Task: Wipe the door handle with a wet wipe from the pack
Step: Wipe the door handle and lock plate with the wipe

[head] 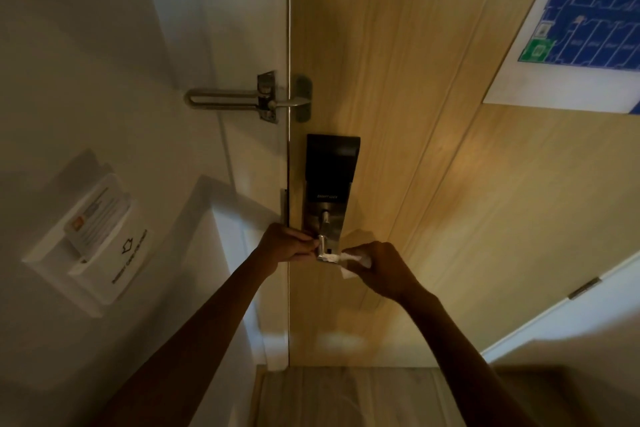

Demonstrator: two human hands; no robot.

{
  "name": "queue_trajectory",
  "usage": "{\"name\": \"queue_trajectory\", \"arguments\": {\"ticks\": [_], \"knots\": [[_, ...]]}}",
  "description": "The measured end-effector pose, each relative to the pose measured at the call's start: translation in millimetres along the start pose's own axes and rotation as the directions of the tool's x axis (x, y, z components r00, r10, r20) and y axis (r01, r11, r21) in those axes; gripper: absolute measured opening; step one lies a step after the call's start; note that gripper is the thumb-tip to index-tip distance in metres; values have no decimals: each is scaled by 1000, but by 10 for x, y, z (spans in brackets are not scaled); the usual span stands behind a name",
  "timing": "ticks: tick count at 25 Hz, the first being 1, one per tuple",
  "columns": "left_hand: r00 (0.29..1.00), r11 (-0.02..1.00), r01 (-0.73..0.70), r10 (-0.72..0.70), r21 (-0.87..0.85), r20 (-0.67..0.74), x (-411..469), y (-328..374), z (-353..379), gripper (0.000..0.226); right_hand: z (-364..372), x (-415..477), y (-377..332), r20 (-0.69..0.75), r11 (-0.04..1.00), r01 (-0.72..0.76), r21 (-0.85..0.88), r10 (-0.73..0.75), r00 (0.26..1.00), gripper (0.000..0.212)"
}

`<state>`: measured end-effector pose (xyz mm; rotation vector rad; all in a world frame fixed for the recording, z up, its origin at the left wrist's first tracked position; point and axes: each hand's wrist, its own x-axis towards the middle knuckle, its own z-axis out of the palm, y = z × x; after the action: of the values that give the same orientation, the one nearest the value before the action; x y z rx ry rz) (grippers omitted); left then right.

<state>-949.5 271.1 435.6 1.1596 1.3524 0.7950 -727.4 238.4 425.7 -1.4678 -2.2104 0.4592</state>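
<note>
A silver door handle (323, 246) sticks out from the dark lock plate (330, 177) on the wooden door (433, 184). My right hand (379, 270) pinches a white wet wipe (349, 262), which lies stretched along the handle's lever. My left hand (285, 243) touches the left end of the handle with closed fingers, apparently holding the wipe's other end. The wipe pack is out of view.
A metal swing-bar door guard (249, 99) spans the gap above the lock. A key-card holder (90, 239) hangs on the white wall at left. A blue floor-plan sign (585, 21) is fixed to the door's upper right. A hinge (585, 288) shows at right.
</note>
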Motion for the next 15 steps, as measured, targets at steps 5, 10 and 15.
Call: {"name": "queue_trajectory", "arguments": {"ticks": [5, 10, 15], "knots": [[1000, 998, -15, 15, -67, -8, -17, -12, -9, 19, -148, -75, 185, -80, 983, -127, 133, 139, 987, 18], [1000, 995, -15, 15, -99, -6, -15, -20, -3, 21, 39, -124, 74, -109, 995, -61, 79, 70, 992, 26], [1000, 990, -18, 17, -139, -9, -11, -43, -11, 20, 7, -117, 68, -122, 997, -63, 32, 66, 990, 26]]}}
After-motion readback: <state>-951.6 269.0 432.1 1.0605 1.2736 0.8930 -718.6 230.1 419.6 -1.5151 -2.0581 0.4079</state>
